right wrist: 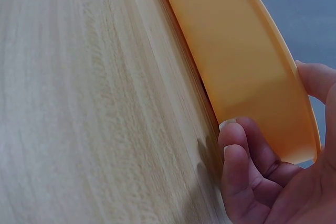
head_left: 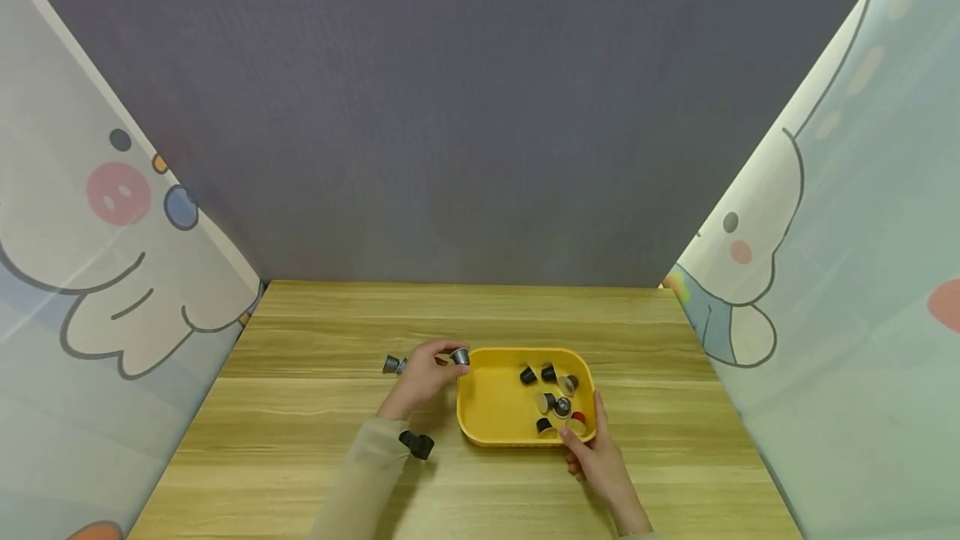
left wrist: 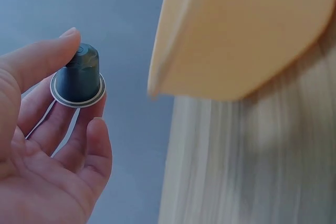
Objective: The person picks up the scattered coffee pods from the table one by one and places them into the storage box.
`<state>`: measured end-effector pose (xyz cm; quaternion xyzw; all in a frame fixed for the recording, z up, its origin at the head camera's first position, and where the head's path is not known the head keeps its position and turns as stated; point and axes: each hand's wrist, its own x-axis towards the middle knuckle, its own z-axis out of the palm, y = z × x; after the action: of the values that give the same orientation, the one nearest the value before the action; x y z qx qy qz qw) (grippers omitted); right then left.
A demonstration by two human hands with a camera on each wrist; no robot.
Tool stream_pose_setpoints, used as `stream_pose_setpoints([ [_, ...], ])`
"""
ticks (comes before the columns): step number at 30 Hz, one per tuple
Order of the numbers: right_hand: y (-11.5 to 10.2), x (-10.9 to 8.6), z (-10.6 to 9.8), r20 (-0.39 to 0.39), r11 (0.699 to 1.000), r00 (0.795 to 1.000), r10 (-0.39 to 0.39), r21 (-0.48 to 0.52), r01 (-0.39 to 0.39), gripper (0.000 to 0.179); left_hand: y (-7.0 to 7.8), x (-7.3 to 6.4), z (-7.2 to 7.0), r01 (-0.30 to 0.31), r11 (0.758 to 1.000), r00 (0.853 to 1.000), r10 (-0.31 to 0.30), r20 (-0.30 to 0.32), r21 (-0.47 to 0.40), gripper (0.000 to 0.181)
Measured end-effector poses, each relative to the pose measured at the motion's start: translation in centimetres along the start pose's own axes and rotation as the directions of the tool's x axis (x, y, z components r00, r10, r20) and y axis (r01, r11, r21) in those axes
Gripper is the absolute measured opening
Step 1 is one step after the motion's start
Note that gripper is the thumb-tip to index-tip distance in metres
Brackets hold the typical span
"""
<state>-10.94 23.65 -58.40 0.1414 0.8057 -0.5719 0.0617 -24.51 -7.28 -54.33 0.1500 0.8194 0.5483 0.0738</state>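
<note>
My left hand [head_left: 422, 375] pinches a dark coffee capsule [left wrist: 79, 82] between thumb and fingers, near the left rim of a yellow tray [head_left: 491, 407]. The left wrist view shows the capsule's domed end up under the thumb and its silver rim toward the fingers. At the tray's near right corner, my right hand [head_left: 602, 463] grips the edge, thumb at the rim and curled fingers against the outer wall. Several capsules [head_left: 548, 373] lie in the tray's right half, mostly black, one with a red part [head_left: 578, 417].
More dark capsules [head_left: 391, 364] lie on the wooden table [head_left: 315, 407] left of the tray, partly behind my left hand. A black strap device [head_left: 417, 444] sits on the left wrist. A grey wall [head_left: 465, 148] stands behind the table, with cartoon-printed panels on both sides.
</note>
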Motion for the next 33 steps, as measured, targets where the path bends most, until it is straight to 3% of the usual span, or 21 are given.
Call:
stream_pose_setpoints([
  [14,0.2,0.0,0.0,-0.003,1.0,1.0,0.005,0.007,-0.005,0.099,2.8,2.7,2.8,-0.138,0.99,0.985,0.133,0.105,0.035,0.032],
  [25,0.0,-0.1,0.0,-0.004,1.0,1.0,0.006,0.004,-0.006,0.098,3.9,4.9,5.2,-0.195,0.96,0.964,0.151,0.218,0.199,0.034],
  [33,0.3,0.2,0.1,0.004,1.0,1.0,0.01,0.009,-0.01,0.096,4.0,6.0,6.9,-0.203,0.947,0.949,0.127,0.289,0.251,0.035],
])
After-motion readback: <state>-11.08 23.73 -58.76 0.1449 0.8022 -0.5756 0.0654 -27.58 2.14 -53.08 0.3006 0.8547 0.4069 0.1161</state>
